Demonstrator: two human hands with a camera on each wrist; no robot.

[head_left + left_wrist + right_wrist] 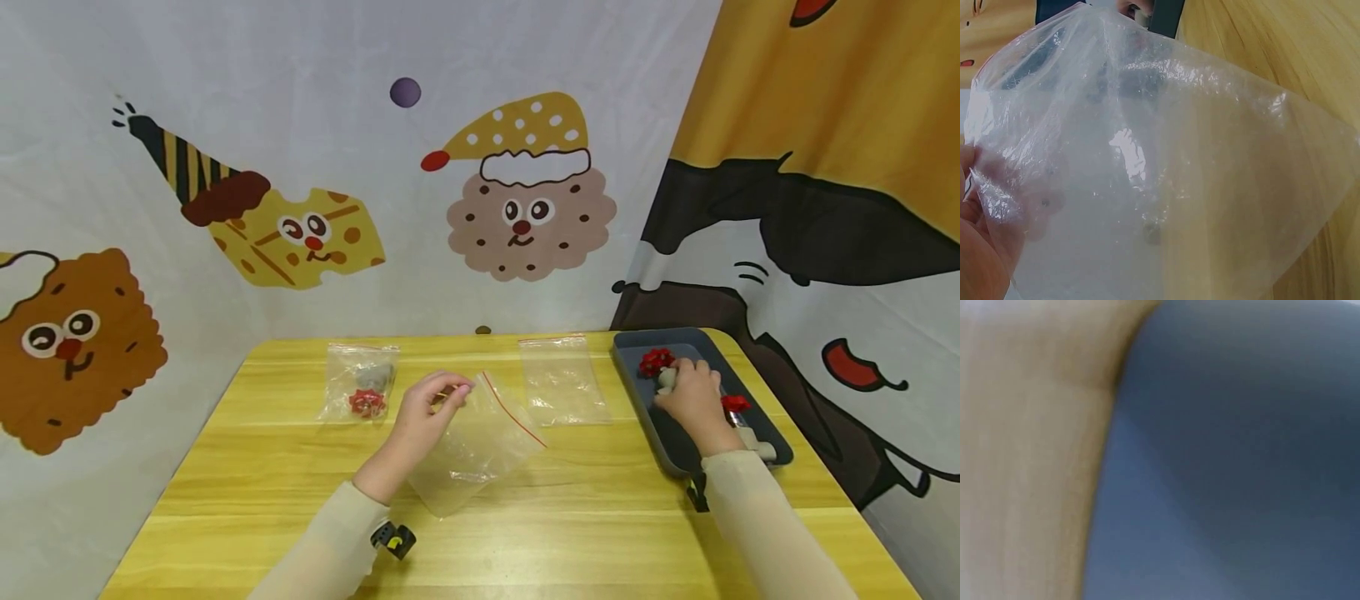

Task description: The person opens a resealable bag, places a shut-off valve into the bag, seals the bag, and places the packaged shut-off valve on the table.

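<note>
L hand [422,415] pinches a clear bag [480,454] over the yellow wood table [570,525]. R hand [696,402] touches a beige pipe pc [666,379] in the gray tray [672,442], can't tell if gripped. Cartoon cloth [420,42] behind tbh.

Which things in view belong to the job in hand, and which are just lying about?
Likely the job:
clear bag, held by the left hand
grey-and-red part, held by the right hand
second grey-and-red part
dark grey tray
filled bag
flat bag by the tray

Likely just there:
cartoon backdrop
black wrist device
</note>
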